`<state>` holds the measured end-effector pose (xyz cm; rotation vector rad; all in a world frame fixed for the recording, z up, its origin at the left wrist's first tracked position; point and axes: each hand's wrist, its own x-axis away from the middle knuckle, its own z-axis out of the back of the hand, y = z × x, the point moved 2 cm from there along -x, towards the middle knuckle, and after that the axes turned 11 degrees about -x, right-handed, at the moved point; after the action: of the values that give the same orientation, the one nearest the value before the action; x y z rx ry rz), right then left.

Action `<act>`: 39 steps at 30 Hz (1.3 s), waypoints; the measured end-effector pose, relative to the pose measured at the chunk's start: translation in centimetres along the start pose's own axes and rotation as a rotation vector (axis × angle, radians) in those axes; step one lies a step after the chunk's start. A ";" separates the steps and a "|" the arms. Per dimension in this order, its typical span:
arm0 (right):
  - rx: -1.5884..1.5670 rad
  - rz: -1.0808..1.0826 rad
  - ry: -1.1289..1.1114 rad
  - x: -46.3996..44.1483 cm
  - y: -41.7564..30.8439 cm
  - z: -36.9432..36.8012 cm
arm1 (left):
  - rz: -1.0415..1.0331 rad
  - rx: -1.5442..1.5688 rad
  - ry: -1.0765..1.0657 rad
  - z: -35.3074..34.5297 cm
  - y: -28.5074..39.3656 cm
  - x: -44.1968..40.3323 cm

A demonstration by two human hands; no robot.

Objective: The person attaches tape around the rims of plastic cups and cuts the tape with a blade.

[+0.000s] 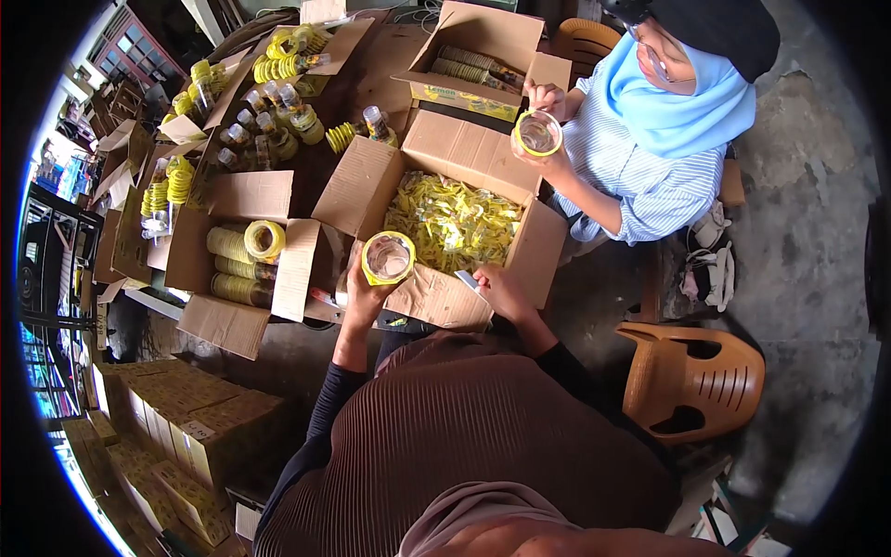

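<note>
My left hand [366, 290] is wrapped round a clear cup with a yellow rim [388, 258], its round end facing up. To its right, my right hand [506, 291] grips a small pale flat blade-like tool [471, 281] at the near edge of an open cardboard box. Many yellow and clear plastic scraps [450, 218] fill that box [464, 148]. The cup is over the box's near left corner, apart from the tool.
Across the box, a co-worker [650, 176] holds another yellow-rimmed cup [538, 133]. Boxes of stacked yellow-rimmed cups [243, 255] stand left and behind. Clear cups [269, 125] crowd the table. An orange plastic chair [696, 381] is at right, closed cartons [186, 418] at lower left.
</note>
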<state>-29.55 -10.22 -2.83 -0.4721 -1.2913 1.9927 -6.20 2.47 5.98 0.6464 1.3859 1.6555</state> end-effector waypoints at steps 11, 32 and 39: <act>0.136 0.091 0.090 0.5 1.2 -0.7 | -0.004 -0.058 -0.012 0.3 0.2 0.9; -0.152 0.287 -0.016 -9.9 -9.6 1.5 | -0.132 -0.068 -0.071 -0.9 -1.1 -1.4; -0.189 0.438 -0.039 -6.6 -11.3 -0.1 | -0.294 -0.294 -0.097 -2.0 -1.7 -1.1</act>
<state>-20.87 -12.08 6.82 -0.8730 -1.5069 2.2468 -6.79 0.53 4.03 0.3305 1.0820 1.5288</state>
